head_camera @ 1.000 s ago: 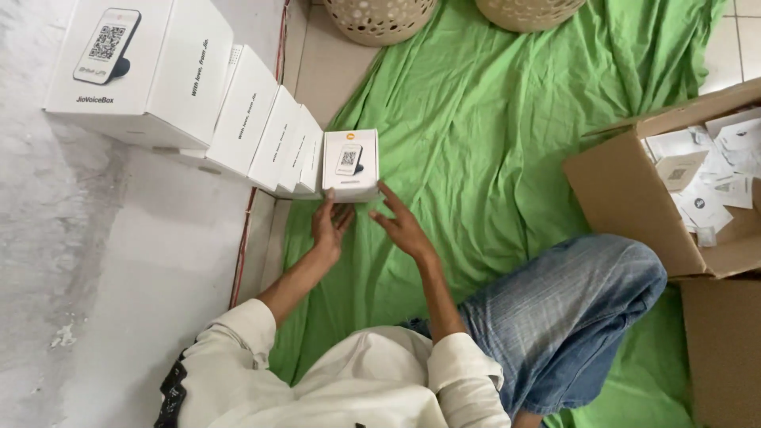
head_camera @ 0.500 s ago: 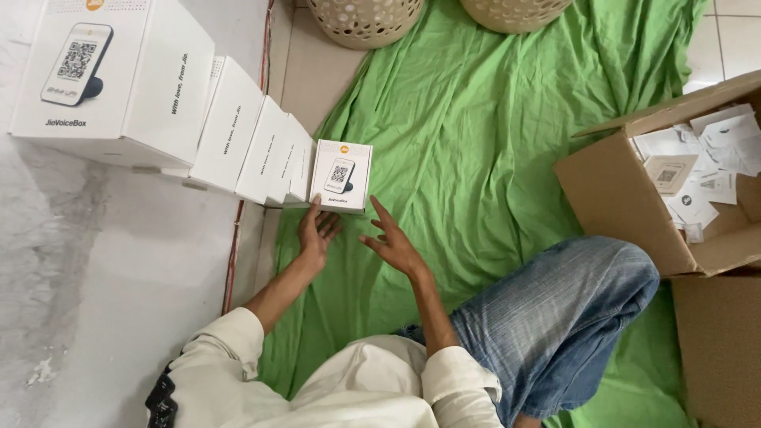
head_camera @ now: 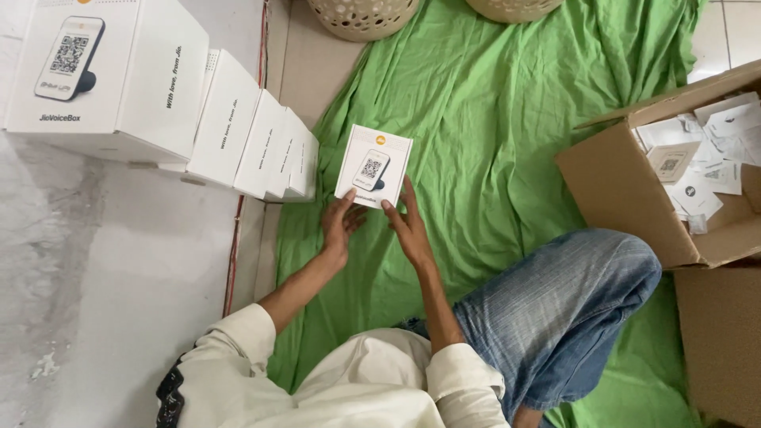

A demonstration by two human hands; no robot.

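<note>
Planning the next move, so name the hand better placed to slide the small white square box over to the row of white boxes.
Probably the right hand: it sits on the small white square box's far side from the row of white boxes; the left hand lies between.

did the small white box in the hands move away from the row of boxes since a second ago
Yes. The small white box sat right at the end of the row of white boxes; now a strip of green cloth shows between them, so it shifted rightward.
</note>
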